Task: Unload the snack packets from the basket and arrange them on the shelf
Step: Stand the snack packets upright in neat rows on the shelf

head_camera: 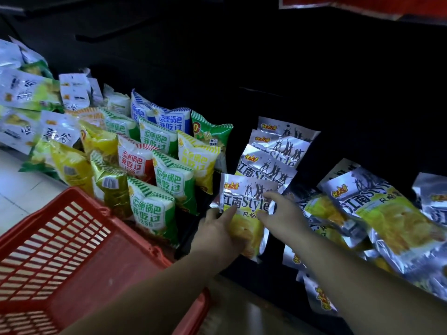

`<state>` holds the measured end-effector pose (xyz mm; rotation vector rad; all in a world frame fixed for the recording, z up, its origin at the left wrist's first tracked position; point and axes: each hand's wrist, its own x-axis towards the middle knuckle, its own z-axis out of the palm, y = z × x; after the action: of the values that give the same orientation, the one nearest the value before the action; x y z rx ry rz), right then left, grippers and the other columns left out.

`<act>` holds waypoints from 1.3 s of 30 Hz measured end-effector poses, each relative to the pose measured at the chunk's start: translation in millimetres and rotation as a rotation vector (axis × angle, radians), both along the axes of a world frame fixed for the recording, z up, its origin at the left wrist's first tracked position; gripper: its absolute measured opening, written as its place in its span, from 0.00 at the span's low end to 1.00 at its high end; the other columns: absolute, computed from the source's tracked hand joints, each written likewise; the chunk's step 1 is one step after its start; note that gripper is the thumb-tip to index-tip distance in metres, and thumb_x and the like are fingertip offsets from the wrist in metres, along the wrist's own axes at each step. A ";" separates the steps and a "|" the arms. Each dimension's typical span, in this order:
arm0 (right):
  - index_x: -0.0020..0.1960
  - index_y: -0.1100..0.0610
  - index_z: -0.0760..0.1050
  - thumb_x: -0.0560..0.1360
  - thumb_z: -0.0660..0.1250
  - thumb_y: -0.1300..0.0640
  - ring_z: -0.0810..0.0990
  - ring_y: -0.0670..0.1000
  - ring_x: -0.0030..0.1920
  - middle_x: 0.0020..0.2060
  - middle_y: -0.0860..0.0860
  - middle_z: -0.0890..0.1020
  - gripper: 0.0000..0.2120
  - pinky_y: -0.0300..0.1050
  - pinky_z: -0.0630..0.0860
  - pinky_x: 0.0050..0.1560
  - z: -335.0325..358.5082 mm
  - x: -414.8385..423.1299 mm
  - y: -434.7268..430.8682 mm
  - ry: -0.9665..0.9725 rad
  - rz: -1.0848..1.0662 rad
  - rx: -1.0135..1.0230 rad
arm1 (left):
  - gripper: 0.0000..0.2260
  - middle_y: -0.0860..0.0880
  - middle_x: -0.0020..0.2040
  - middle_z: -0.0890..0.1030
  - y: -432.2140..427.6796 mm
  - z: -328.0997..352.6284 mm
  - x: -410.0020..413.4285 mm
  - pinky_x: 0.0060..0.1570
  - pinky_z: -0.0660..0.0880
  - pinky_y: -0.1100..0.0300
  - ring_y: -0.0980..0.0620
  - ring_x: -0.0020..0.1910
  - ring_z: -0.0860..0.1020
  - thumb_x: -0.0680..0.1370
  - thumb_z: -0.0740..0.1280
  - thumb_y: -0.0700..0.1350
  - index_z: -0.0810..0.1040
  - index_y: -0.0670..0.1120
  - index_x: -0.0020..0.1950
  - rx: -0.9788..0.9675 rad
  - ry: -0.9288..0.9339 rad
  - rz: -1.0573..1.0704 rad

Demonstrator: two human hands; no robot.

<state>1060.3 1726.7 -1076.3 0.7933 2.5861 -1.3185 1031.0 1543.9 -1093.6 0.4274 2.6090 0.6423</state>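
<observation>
Now the silver Style packet (244, 201) lies on the dark shelf (261, 276), just right of the red basket (116, 267), fronting a matching row (273, 151). The left hand (217, 228) pinches its edge. The right hand (278, 211) rests on its face, grip unclear, probably to square the overlap.

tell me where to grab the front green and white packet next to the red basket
Pinch the flat striped seam along the top of the green and white packet, coming from above and in front. It stands on end, backed by its row, with the red basket close on its left, so the top edge is likely the freest part.
</observation>
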 end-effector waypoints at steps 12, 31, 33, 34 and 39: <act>0.68 0.47 0.71 0.83 0.60 0.62 0.76 0.48 0.39 0.59 0.52 0.76 0.17 0.41 0.71 0.34 -0.6 -23.2 5.4 0.176 -0.229 -0.141 | 0.49 0.51 0.82 0.43 21.4 -14.4 -11.8 0.60 0.77 0.48 0.43 0.78 0.62 0.69 0.76 0.58 0.46 0.70 0.79 -0.004 0.034 0.046; 0.75 0.40 0.66 0.76 0.63 0.70 0.78 0.53 0.34 0.72 0.53 0.68 0.35 0.49 0.75 0.31 -1.9 -17.1 15.1 0.071 -0.044 0.017 | 0.46 0.53 0.82 0.44 17.7 -15.9 -11.8 0.63 0.75 0.47 0.44 0.77 0.62 0.71 0.74 0.56 0.47 0.66 0.80 0.009 0.144 -0.052; 0.76 0.39 0.66 0.77 0.63 0.67 0.73 0.51 0.26 0.59 0.54 0.79 0.34 0.46 0.71 0.27 3.9 -15.1 17.7 0.078 -0.022 0.070 | 0.46 0.53 0.82 0.44 17.6 -14.6 -10.8 0.65 0.74 0.47 0.44 0.78 0.60 0.71 0.74 0.58 0.47 0.66 0.80 0.000 0.142 -0.049; 0.75 0.40 0.66 0.77 0.63 0.65 0.71 0.51 0.25 0.47 0.53 0.80 0.32 0.46 0.69 0.26 9.5 -13.9 19.3 0.073 0.000 0.124 | 0.46 0.52 0.82 0.44 17.2 -12.6 -9.4 0.66 0.73 0.47 0.44 0.78 0.59 0.71 0.74 0.59 0.47 0.66 0.80 -0.008 0.142 -0.045; 0.70 0.46 0.74 0.80 0.64 0.55 0.79 0.50 0.40 0.52 0.50 0.81 0.19 0.48 0.78 0.39 56.3 4.5 29.9 0.085 0.069 0.353 | 0.45 0.47 0.83 0.44 14.9 9.3 0.2 0.74 0.64 0.46 0.42 0.80 0.52 0.72 0.72 0.60 0.47 0.63 0.81 -0.038 0.167 -0.068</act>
<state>1064.8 1756.5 -1020.0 0.7000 2.9306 -0.9066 1031.2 1558.8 -1084.3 0.5786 2.7450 0.5553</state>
